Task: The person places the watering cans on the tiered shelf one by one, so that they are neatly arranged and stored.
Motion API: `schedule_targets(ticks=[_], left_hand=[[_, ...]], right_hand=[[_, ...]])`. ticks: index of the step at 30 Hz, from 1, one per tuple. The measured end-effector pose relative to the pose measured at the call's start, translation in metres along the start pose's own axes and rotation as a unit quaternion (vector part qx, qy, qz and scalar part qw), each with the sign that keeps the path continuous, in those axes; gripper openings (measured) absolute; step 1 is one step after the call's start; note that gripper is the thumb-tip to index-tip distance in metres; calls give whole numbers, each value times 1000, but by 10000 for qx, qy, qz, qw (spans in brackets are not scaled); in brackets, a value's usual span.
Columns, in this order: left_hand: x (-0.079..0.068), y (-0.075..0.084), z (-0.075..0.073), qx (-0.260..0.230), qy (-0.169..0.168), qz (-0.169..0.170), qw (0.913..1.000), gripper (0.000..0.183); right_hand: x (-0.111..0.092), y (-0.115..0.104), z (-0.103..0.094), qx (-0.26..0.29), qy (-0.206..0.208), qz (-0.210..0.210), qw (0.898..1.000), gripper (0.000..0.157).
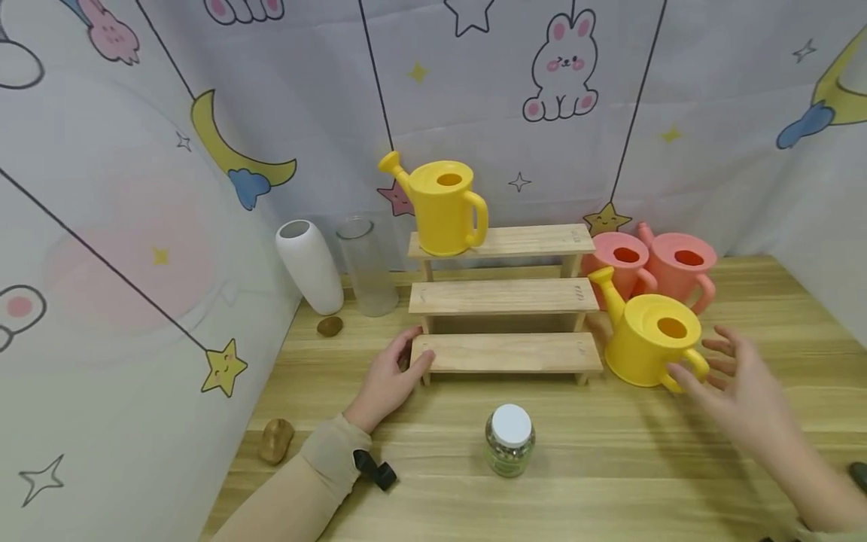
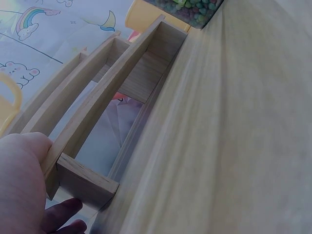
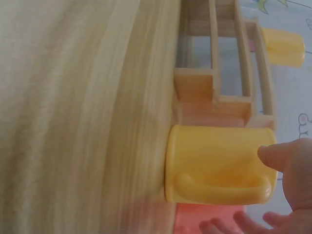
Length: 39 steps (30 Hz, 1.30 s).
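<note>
The left sleeve was beige, its cuff gathered at the wrist, where a black strap bore a small black block. The left hand and right hand were bare; little of the pale right sleeve showed.

Yellow, pink and pale wood around the stepped stand
The stand is light, fine-grained wood; the upper watering can on its top step and the lower watering can at its right end are plain yellow, while the near pink can and far pink can, right of it, are evenly coloured; to its left are a white vase, a colourless see-through glass vase and a golden-brown stone; in front of it, a white-lidded jar shows green and dark purplish contents; beneath it the tabletop is streaked yellowish tan; behind it the whitish backdrop carries pink-cheeked rabbits, stars and yellow moons with blue clouds
</note>
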<state>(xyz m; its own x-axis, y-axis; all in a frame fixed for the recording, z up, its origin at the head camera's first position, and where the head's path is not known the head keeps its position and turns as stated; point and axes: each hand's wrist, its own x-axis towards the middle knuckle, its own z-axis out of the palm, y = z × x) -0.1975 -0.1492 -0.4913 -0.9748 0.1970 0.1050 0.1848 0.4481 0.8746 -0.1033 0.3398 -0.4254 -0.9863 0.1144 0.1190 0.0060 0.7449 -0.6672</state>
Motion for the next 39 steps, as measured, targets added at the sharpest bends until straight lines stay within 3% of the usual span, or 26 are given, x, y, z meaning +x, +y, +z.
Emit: schedule_targets(ticks=[9,18,26,32,39], left_hand=[[0,-2,0,-3,16,17,10000,61],[0,-1,0,-10,-5,36,10000,62],[-1,-1,1,-34,5,50,10000,62],[0,-1,1,-87,-17,25,10000,63],[0,-1,1,-77,-11,-15,10000,62]], right_hand=[[-10,8,4,-357,-222,60,9991,69],[-12,14,5,-433,-127,-45,9990,47],[-22,15,7,119,284,-195,9993,33],[-31,2,-6,383,651,68,9971,38],[-26,-27,-28,497,1454,-564,9865,29]])
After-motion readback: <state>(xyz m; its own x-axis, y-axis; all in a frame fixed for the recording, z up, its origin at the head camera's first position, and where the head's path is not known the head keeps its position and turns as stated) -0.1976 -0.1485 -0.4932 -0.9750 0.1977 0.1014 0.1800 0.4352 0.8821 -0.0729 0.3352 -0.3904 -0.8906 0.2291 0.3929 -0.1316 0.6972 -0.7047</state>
